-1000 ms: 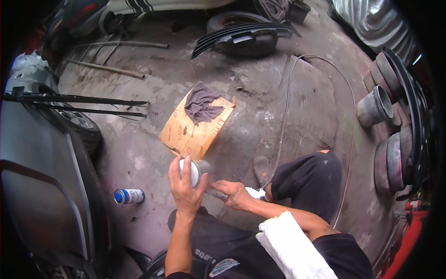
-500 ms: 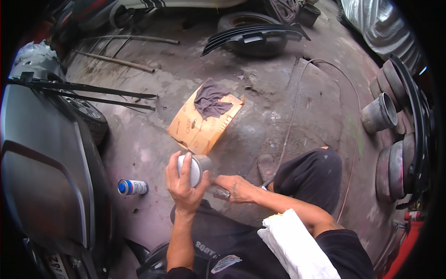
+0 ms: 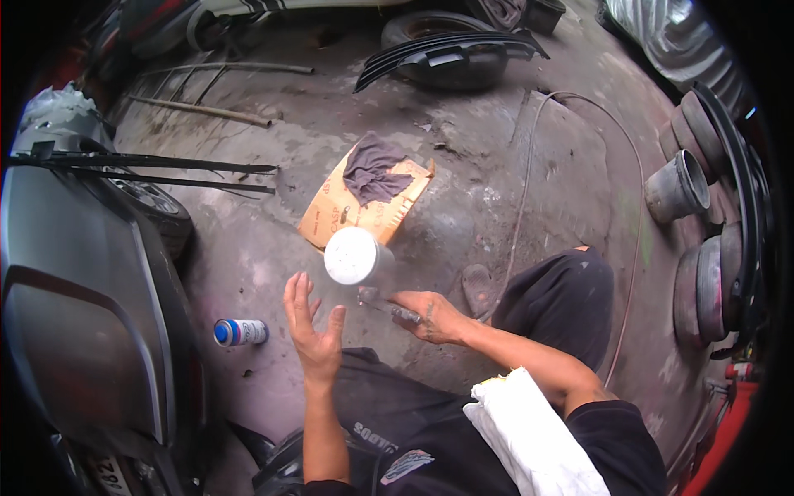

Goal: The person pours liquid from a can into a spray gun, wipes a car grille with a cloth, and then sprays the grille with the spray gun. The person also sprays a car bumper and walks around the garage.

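A spray gun with a round, white-lidded cup is in my right hand, whose fingers wrap round its handle. The cup sits upright on the gun, over the near edge of a cardboard sheet. Just left of the gun my left hand is raised with its fingers apart and nothing in them. On the floor farther left lies a small can with a blue cap, on its side or strongly tilted as seen here. A crumpled dark cloth rests on the cardboard.
A grey car panel stands close on the left, with thin black strips jutting from it. Ahead, a black grille piece leans on a tyre. A hose curves across the floor towards a grey bucket on the right.
My left hand has come off the cup's lid and opened. The spray gun has moved away from me, its lid now facing up more.
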{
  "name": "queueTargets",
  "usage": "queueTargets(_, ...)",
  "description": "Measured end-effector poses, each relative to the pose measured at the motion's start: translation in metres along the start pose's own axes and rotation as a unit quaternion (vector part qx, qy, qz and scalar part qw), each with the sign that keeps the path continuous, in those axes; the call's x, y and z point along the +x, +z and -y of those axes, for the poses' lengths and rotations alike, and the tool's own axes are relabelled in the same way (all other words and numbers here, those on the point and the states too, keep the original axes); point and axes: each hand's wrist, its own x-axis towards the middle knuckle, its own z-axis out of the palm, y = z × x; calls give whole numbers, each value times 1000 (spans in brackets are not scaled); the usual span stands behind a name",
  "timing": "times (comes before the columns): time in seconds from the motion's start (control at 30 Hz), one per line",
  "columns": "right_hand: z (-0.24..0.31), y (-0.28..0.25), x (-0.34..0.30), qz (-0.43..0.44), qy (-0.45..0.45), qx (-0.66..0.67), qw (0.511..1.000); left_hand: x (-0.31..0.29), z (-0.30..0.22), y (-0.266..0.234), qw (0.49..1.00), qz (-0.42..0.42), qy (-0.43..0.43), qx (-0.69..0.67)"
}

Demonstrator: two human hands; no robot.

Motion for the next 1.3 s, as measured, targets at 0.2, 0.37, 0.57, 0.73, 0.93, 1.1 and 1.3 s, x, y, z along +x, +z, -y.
queueTargets(0.2, 2, -79, 14, -168, 126, 0, 978, -33, 101, 0, 974, 104, -97, 176)
queueTargets(0.37, -7, -148, 8, -216, 167, -38, 961, -73, 140, 30, 957, 184, -75, 213)
queueTargets(0.57, -11, -216, 10, -195, 264, 13, 944, -87, 156, 20, 935, 187, -74, 291)
queueTargets(0.73, -39, -256, 40, -201, 223, -4, 954, -86, 151, 6, 917, 175, -149, 325)
queueTargets(0.93, -76, -265, 93, -196, 258, -28, 946, -93, 97, 1, 867, 199, -246, 384)
queueTargets(1.1, -86, -285, 108, -233, 221, -14, 947, -92, 35, 9, 834, 247, -305, 387)
queueTargets(1.3, 2, -375, 95, -183, 315, 44, 930, -87, -70, 14, 775, 400, -323, 368)
